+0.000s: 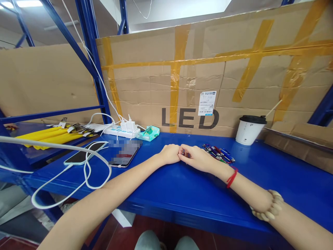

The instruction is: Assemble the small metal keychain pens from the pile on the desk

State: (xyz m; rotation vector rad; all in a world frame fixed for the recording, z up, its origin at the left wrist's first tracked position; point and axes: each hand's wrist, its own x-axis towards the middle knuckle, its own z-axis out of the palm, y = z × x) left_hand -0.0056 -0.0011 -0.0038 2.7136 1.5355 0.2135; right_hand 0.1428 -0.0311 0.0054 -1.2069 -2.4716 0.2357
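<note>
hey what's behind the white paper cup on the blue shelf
Behind the white cup stands a taped cardboard wall printed LED, with a thin stick leaning past the black lid. The strip of cardboard directly behind the cup is covered, as is the cup's inside.

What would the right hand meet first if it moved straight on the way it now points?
The right hand points left across the blue shelf, and its fingers already touch the left hand, so it would meet that first. Further along lies a phone, though depth is unclear.

A heap of small metallic keychain clips (218,153), red, blue and green, lies on the blue shelf (182,187).
</note>
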